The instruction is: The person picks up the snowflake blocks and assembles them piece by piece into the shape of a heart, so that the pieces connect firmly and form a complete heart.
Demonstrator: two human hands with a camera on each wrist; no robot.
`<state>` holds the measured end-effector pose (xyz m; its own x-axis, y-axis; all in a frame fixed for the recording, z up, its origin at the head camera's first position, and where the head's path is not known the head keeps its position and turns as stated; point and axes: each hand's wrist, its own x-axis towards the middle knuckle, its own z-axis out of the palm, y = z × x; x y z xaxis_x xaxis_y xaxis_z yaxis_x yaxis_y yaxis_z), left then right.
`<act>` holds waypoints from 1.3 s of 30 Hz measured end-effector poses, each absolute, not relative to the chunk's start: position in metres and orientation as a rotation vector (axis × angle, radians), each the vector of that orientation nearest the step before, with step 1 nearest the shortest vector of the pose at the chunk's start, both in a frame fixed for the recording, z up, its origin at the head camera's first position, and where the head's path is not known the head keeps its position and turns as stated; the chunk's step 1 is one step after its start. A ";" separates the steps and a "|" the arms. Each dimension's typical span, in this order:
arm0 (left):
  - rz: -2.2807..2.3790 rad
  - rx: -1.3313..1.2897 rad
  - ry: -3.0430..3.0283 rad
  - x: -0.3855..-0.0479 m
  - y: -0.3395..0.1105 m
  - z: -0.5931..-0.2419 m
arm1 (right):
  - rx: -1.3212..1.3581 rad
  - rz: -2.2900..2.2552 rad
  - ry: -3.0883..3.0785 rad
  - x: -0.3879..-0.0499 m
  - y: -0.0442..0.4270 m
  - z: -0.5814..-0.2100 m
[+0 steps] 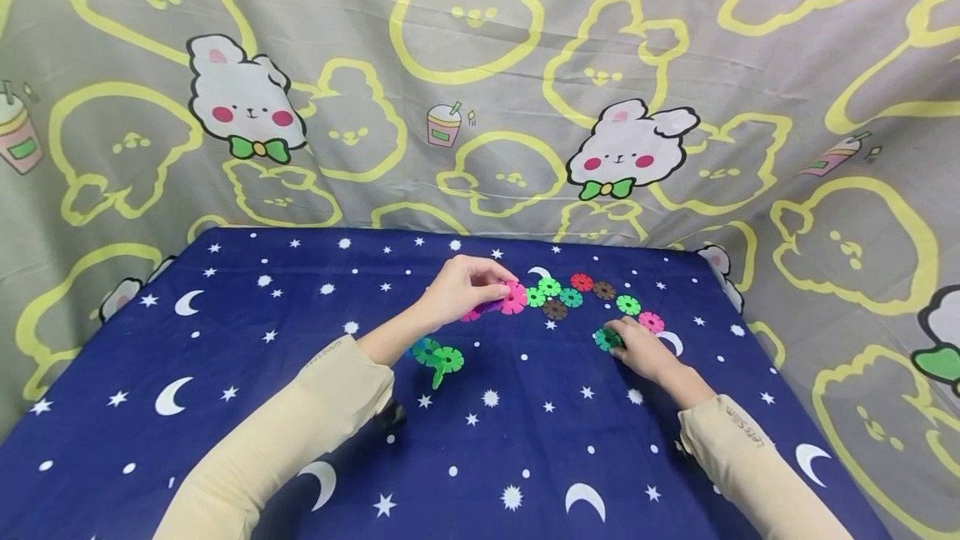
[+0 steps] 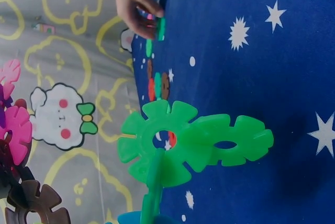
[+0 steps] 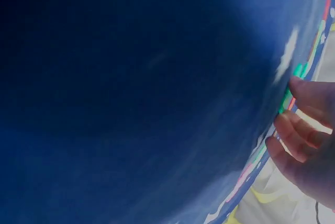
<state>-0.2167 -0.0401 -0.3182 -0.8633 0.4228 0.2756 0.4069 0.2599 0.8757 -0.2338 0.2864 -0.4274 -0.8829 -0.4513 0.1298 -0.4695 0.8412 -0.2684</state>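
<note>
over the starry cloth point(image 1: 450, 507): left hand point(image 1: 467, 287) on a chain point(image 1: 448, 357), right hand point(image 1: 643, 348) on a teal disc point(image 1: 606, 340)

the left hand's thumb and fingers pinch a pink disc point(image 1: 514, 298) of the linked chain, while its green end hangs below the wrist. the hand and forearm cover part of the chain, so its whole length does not show. in the left wrist view, a brown disc point(image 2: 36, 205) sits with pink ones at the left edge.

the right hand, farther right, pinches the teal disc between thumb and fingers; i cannot tell whether it is one piece or two, nor whether it touches the cloth.

loose discs lie between and beyond the hands. nearest the pink disc is a green pair point(image 1: 550, 286), then a dark disc point(image 1: 555, 309) and a blue-green disc point(image 1: 572, 297) close by. behind them are a red disc point(image 1: 582, 282) and a tan disc point(image 1: 603, 290); a lime disc point(image 1: 629, 305) and a rose disc point(image 1: 652, 322) lie just beyond the right hand.

from the left wrist, the chain's green pieces stand in front of part of this row. the right wrist view is mostly blurred blue. a patterned curtain point(image 1: 495, 98) hangs behind the cloth.
</note>
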 end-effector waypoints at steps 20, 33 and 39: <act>1.674 0.844 2.537 -0.214 -0.039 -0.316 | 0.689 1.475 -2.864 -0.231 0.246 -0.377; 1.596 0.953 2.663 -0.212 -0.034 -0.318 | 0.657 2.097 -2.468 -0.198 0.191 -0.331; 1.581 0.989 2.726 -0.207 -0.030 -0.318 | 0.515 2.123 -2.415 -0.191 0.179 -0.326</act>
